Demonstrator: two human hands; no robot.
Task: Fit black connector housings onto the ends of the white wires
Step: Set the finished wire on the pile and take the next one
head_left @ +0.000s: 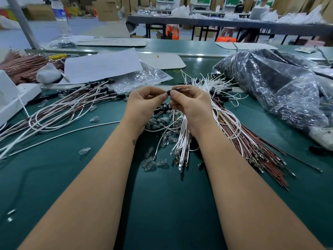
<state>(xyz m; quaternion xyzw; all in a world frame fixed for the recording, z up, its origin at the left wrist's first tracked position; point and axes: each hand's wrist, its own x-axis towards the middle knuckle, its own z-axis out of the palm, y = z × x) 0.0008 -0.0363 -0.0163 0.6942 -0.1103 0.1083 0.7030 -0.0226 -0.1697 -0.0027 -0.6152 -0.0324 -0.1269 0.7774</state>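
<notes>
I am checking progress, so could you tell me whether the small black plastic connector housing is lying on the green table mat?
No, the small black plastic connector housing is pinched above the mat between the left hand and right hand.

A green-topped workbench fronts a long dark table, with stacked cardboard boxes behind.

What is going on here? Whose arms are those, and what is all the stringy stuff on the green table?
The camera sits on a person's head, so you see their own arms from above. The left hand and right hand pinch a small black plug between them. On the green table lie bundles of white wires and reddish wires, little clear glass bulbs, and more black plugs. At the left lie wires with black ends. At the right sits a big plastic bag.
</notes>
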